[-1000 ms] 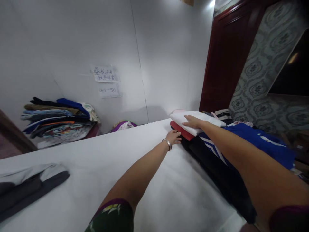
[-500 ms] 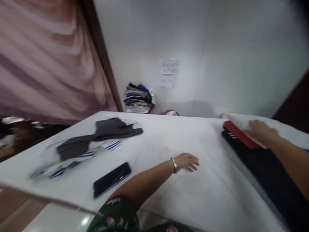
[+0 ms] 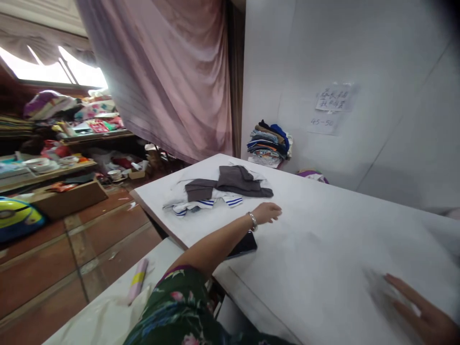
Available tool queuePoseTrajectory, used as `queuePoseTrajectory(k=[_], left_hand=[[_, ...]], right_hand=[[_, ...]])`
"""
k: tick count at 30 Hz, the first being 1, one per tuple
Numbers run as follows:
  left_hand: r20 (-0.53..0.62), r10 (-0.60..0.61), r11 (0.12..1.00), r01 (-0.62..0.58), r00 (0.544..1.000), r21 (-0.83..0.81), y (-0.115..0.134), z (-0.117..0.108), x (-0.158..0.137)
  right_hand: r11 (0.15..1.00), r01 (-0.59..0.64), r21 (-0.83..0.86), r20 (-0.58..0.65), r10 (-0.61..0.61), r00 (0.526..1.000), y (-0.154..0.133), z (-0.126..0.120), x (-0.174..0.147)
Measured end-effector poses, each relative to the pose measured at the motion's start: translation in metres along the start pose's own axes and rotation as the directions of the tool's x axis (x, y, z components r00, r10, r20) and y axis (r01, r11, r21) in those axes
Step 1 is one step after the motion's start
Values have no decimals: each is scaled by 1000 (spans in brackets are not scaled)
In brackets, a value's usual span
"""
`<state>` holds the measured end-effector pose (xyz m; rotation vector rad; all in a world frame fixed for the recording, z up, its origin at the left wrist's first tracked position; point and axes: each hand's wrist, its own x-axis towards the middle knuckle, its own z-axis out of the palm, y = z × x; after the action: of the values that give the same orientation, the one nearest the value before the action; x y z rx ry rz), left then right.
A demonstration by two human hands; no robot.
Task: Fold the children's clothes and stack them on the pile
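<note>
My left hand [image 3: 266, 212], with a silver bracelet at the wrist, hangs over the white table [image 3: 316, 268]. Its fingers are loosely bent and hold nothing. Partly hidden under that forearm lies a black phone [image 3: 246, 245]. Beyond it are a crumpled dark grey garment [image 3: 237, 182] and a white garment with blue stripes [image 3: 233, 201], lying together at the table's far left. At the lower right, my right hand [image 3: 420, 309] is low over the table and smeared by motion, its fingers apart with nothing visible in them.
A stack of folded clothes [image 3: 269, 141] stands by the wall behind the table. A pink curtain [image 3: 179, 72] hangs at the back left. Down on the left, a pink and yellow roll [image 3: 138, 281] rests on a lower white surface. Cluttered shelves [image 3: 79, 134] line the far left.
My view has turned left, bringing the shelves and floor into sight. The red and black folded clothes beside my right hand have left view. My left hand now lies nearer the grey garment.
</note>
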<state>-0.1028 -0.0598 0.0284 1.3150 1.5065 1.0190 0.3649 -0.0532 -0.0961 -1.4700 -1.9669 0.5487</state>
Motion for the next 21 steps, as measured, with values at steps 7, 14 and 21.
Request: queuePoseTrajectory(k=[7, 14, 21], left_hand=[[-468, 247, 846, 46, 849, 531, -17, -122, 12], [-641, 212, 577, 434, 738, 691, -43, -178, 26], [-709, 108, 639, 498, 697, 586, -46, -199, 52]], right_hand=[[997, 39, 66, 170, -50, 984, -73, 62, -42], [980, 187, -67, 117, -179, 977, -76, 94, -53], [929, 333, -161, 158, -309, 938, -76, 88, -57]])
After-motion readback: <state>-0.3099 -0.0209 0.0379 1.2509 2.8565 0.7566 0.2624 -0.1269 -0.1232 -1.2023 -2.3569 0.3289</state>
